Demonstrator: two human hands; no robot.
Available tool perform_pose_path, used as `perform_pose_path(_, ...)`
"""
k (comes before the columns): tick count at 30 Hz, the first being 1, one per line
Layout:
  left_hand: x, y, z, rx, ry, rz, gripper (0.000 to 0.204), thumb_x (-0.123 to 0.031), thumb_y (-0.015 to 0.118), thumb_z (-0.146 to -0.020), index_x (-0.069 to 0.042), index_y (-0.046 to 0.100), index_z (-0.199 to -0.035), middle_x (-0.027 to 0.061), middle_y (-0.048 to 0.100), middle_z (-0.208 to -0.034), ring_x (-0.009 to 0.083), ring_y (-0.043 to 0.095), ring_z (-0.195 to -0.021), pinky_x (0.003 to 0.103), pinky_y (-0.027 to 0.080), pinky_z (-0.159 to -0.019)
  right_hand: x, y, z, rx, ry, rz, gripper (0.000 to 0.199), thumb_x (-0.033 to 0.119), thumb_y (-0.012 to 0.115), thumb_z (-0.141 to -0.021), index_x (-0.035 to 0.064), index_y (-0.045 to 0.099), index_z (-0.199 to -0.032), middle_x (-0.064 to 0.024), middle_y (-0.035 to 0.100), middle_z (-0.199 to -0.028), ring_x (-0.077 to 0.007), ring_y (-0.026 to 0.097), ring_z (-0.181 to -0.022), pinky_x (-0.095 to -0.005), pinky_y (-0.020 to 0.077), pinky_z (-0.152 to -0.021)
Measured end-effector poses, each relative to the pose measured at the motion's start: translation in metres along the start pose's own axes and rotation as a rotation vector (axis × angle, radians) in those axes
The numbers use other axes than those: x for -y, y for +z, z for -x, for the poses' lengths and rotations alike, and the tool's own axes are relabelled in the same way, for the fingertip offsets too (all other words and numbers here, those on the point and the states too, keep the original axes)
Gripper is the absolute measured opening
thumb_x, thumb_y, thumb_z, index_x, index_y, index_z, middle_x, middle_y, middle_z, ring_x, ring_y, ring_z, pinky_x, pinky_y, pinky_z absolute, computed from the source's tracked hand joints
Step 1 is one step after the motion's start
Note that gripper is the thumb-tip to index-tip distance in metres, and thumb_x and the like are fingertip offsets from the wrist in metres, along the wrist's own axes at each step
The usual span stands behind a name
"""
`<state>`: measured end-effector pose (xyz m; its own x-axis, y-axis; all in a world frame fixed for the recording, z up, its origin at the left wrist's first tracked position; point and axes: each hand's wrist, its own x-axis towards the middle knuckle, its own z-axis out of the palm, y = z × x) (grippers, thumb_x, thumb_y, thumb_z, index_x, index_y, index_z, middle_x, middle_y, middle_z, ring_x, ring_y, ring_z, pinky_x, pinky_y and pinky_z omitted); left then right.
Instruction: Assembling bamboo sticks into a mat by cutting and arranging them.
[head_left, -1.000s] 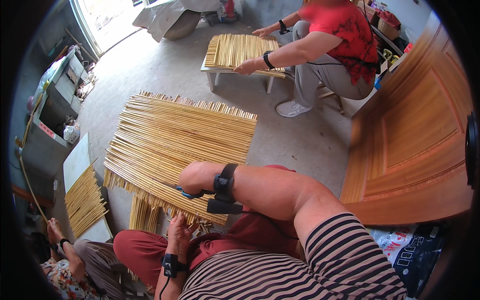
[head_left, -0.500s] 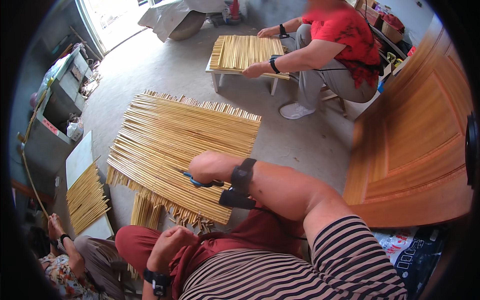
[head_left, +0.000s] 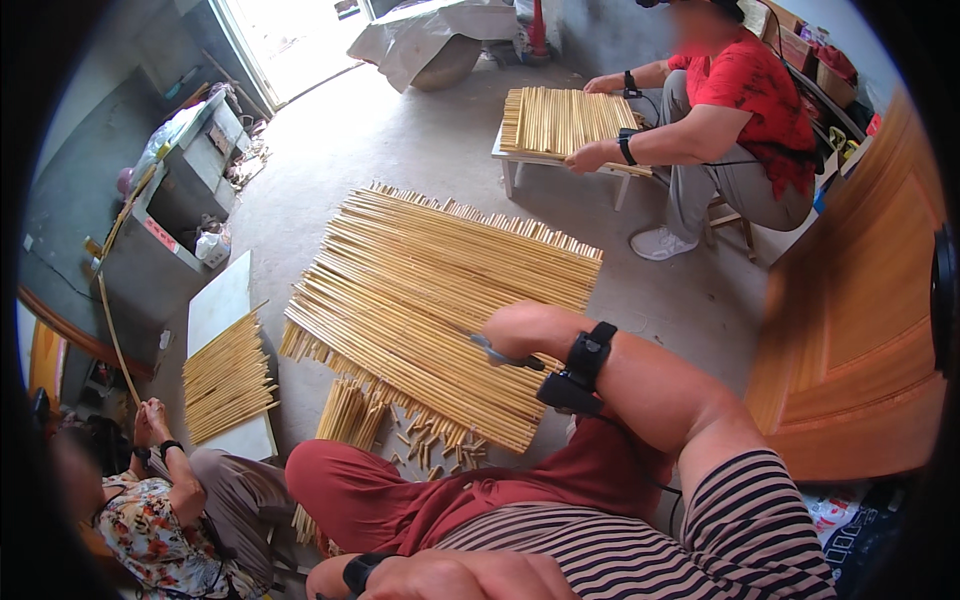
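Note:
My right hand (head_left: 520, 332) reaches over a broad layer of straw-coloured reed sticks (head_left: 440, 290) lying side by side. It is closed around a blue-handled hand tool (head_left: 488, 348); the tool's kind is mostly hidden by the hand. My left hand (head_left: 470, 578) is low in front of my striped shirt, cut off by the lower edge, and its fingers cannot be made out. Short cut stick pieces (head_left: 435, 455) lie scattered by the layer's near edge, beside a bundle of sticks (head_left: 350, 415).
A person in red (head_left: 735, 120) sits at far right, hands at a low white table (head_left: 508, 160) bearing sticks. Another person (head_left: 165, 515) at left holds a long stick (head_left: 118, 345) beside a stick-covered white board (head_left: 222, 290). A wooden door panel (head_left: 850, 350) stands at right.
The whole view has shifted, with the scene moving right in the picture. My left hand has dropped from near my knee to the lower edge. My right hand stays over the sticks with the tool.

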<state>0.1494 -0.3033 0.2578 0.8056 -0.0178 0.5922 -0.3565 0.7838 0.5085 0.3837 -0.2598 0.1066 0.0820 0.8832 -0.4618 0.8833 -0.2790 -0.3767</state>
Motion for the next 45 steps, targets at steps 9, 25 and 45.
perform_pose_path(9, 0.006, -0.006, 0.005, 0.028, 0.140, -0.019, 0.048, -0.046, 0.053, -0.085, -0.001, 0.051, -0.100, 0.0145, 0.052, -0.093, 0.0266, 0.049, -0.087, 0.037, 0.047, -0.072, 0.002, 0.008, -0.007, 0.093, 0.024, -0.016, 0.032, 0.028, 0.056, -0.075, 0.0025, 0.066, -0.091, -0.0166, 0.064, -0.085, -0.0321, 0.059, -0.079, -0.0400, 0.0455, -0.068)
perform_pose_path(25, -0.002, 0.002, 0.023, 0.032, 0.230, -0.072, 0.045, -0.044, 0.053, -0.086, -0.006, 0.049, -0.109, 0.0148, 0.055, -0.091, 0.0274, 0.050, -0.088, 0.040, 0.046, -0.076, 0.013, 0.005, -0.008, 0.048, 0.044, 0.034, 0.028, 0.024, 0.054, -0.075, 0.0014, 0.066, -0.087, -0.0169, 0.064, -0.081, -0.0322, 0.060, -0.074, -0.0396, 0.0466, -0.065)
perform_pose_path(45, -0.014, -0.157, 0.185, -1.424, -0.226, -0.283, 0.015, -0.017, 0.050, -0.087, -0.008, 0.051, -0.099, 0.0072, 0.059, -0.087, 0.0187, 0.057, -0.080, 0.038, 0.049, -0.073, 0.030, 0.004, -0.025, -0.004, 0.028, 0.071, 0.021, 0.019, 0.053, -0.076, 0.0051, 0.067, -0.083, -0.0155, 0.065, -0.082, -0.0316, 0.062, -0.078, -0.0389, 0.0490, -0.066)
